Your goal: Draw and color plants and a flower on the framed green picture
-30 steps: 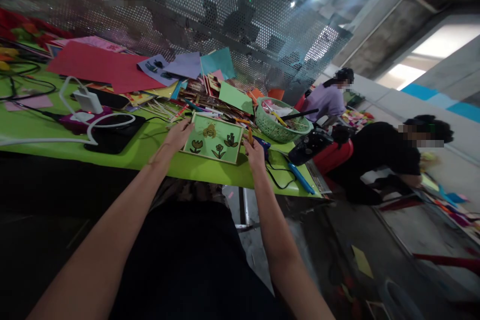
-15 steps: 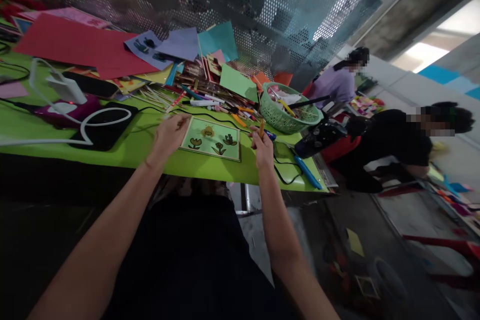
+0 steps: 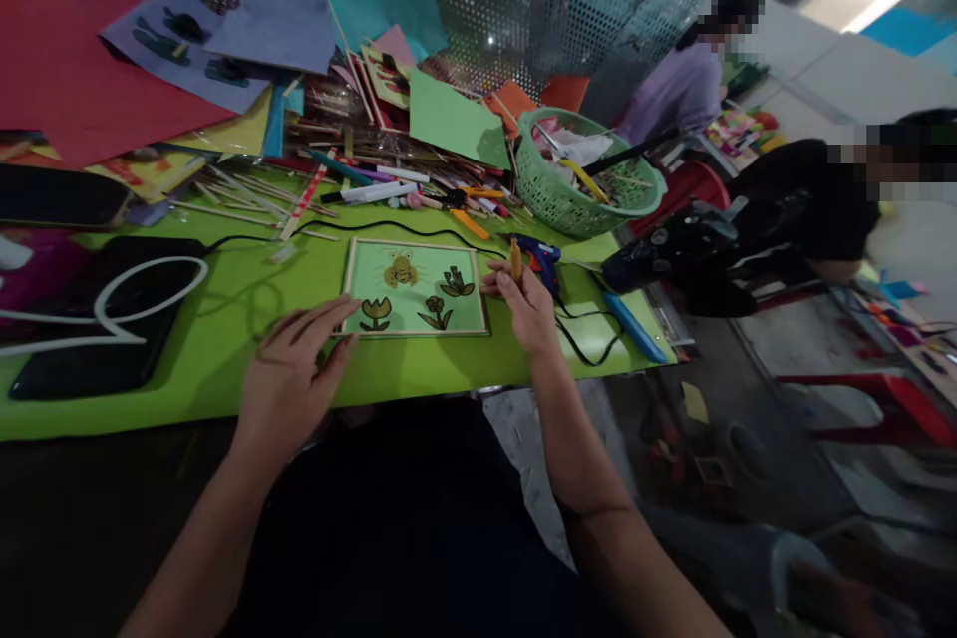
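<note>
A light green card picture [image 3: 408,304] with a thin wooden frame lies flat on the green table [image 3: 404,371]. It bears dark flower shapes and a yellowish bug-like shape. My left hand [image 3: 295,359] rests at the picture's lower left corner, fingers stretched out, nothing held. At the right edge, my right hand [image 3: 527,304] is closed around a slim orange tool [image 3: 515,259] that points up; its exact kind is unclear. Its fingertips are at the frame. Just behind that hand lies a blue glue gun [image 3: 539,257] with a black cord.
Behind the picture lie pens [image 3: 381,191], sticks and coloured paper sheets. A green basket [image 3: 568,204] of tools stands back right. A black phone-like slab [image 3: 112,319] with a white cable is at left. A blue stick-like tool [image 3: 634,327] lies right. Two other people sit beyond.
My left hand has gone from gripping the picture's upper left corner to lying with outstretched fingers by its lower left corner. My right hand, still with the orange tool, has come to the right edge.
</note>
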{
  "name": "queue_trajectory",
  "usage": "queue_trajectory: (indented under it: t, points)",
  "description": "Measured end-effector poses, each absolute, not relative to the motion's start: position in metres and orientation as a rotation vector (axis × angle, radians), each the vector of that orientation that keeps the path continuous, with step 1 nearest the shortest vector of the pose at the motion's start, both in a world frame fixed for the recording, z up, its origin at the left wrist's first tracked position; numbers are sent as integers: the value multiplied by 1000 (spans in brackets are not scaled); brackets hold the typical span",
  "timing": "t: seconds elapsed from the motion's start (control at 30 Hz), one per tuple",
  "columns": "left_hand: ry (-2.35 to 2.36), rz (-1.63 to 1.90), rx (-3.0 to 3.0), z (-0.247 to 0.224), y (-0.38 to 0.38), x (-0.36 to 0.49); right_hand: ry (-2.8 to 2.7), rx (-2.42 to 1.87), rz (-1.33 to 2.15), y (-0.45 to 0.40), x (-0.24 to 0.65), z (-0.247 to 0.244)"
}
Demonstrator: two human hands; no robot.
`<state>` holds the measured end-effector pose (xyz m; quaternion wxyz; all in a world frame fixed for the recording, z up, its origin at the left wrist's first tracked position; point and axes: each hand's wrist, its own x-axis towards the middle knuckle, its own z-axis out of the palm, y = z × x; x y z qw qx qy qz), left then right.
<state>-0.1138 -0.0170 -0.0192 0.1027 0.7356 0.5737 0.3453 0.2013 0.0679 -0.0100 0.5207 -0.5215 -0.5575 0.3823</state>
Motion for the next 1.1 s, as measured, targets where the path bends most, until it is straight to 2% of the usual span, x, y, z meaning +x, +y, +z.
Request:
queue_trajectory:
  t: [0.17, 0.43, 0.77, 1.1]
  points:
    - [1661, 986, 2209, -14, -21, -120, -1344, -1307, 960, 62, 203, -8]
    - [1384, 719, 2455, -9, -15, -145, -1307, -1394, 1005, 67, 196, 6]
    - [1178, 733, 2490, -6, -5, -156, -1203, -1352, 1116, 72, 194, 8]
    - [1305, 774, 2515, -15, -10, -150, -1258, -1322, 1125, 69, 191, 9]
